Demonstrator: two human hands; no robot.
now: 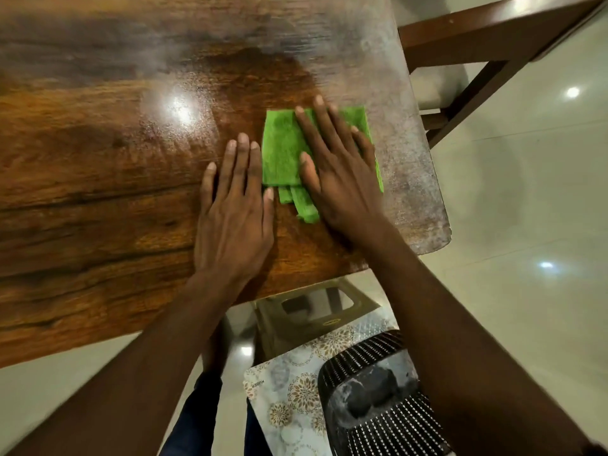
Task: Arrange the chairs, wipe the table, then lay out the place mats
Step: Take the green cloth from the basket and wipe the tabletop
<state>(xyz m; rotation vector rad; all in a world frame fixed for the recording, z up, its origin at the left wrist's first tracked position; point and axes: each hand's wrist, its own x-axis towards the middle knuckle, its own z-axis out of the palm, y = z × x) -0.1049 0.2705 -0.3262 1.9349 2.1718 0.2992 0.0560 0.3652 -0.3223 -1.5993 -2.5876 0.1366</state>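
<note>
Surface: glossy wooden table [98, 153] fills the upper left of the head view; pale tiled floor [526, 209] lies to the right and below
Table corner: right edge is dull and greyish, the middle shines under a light reflection
Cloth: folded green cloth [283, 149] lies flat on the table near that right corner; loose strips stick out from its near edge
Right hand: right hand [335, 172] lies palm down on the cloth; fingers straight and slightly spread, thumb on the cloth's left part; forearm reaches in from lower right
Left hand: left hand [233, 209] rests flat on bare wood just left of the cloth; fingers straight and close together; thumb tip near the cloth's lower left corner
Chair: brown wooden chair [477, 44] stands beyond the right corner
Below: floral place mat [289, 396] and black ribbed object [378, 399] lie near the table's front edge; what bears them cannot be told
</note>
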